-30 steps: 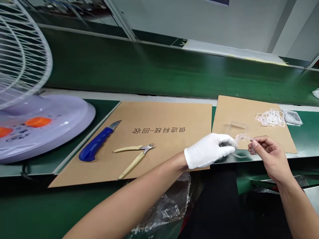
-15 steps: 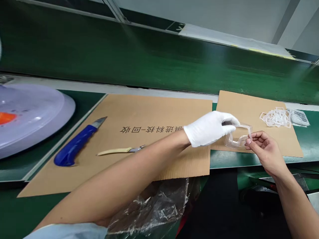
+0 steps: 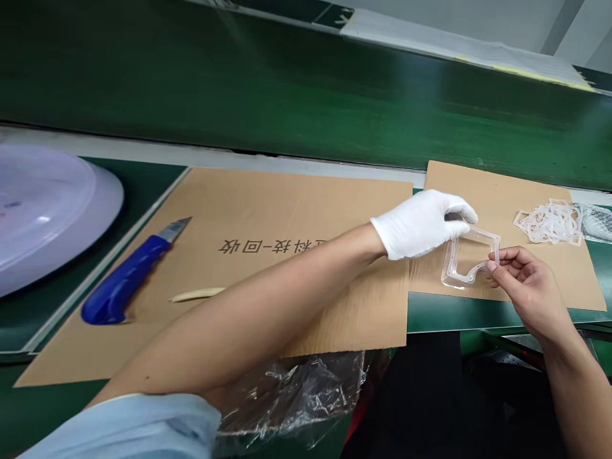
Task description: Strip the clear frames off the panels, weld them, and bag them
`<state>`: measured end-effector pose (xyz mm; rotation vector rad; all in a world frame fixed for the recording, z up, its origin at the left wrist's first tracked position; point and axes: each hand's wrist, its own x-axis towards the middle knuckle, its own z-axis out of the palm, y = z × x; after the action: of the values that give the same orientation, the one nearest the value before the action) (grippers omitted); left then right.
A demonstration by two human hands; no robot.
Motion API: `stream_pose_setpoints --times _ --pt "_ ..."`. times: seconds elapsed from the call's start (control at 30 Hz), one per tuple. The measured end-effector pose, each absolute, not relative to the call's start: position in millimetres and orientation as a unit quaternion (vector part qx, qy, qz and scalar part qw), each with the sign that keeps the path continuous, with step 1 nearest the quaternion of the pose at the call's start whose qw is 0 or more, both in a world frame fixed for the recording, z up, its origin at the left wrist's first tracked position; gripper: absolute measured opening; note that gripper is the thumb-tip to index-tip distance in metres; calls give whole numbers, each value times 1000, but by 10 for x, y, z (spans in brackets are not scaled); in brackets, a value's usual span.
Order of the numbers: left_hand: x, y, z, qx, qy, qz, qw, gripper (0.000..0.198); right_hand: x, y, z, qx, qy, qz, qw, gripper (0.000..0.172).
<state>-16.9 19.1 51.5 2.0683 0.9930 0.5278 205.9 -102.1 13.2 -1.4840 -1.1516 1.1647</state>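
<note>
A clear plastic frame with a notched lower edge is held up over the right-hand cardboard sheet. My left hand, in a white glove, reaches across and pinches the frame's upper left part between thumb and fingertips. My bare right hand grips its right side, thumb against the fingers. Beyond my right hand lies a loose pile of similar whitish frames on the cardboard, and a clear bag of small parts sits beside it.
A blue-handled knife lies on the left cardboard sheet, blade pointing away. A slim cream-handled tool is partly hidden under my left forearm. A pale round plastic object stands at left. Crumpled clear plastic film hangs below the cardboard.
The view has shifted, so the cardboard and knife sit further left. Both hands and the frame appear slightly further right, and the frame's opening faces me more fully.
</note>
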Motion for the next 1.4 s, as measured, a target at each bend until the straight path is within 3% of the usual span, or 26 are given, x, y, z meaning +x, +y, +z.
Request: stream_pose_setpoints --times 1.07,1.4 --pt "20 252 375 803 388 190 410 26 2140 -957 132 -638 -465 453 415 55" --pt "2 231 329 812 418 191 361 27 2139 -933 66 -658 -471 429 402 55"
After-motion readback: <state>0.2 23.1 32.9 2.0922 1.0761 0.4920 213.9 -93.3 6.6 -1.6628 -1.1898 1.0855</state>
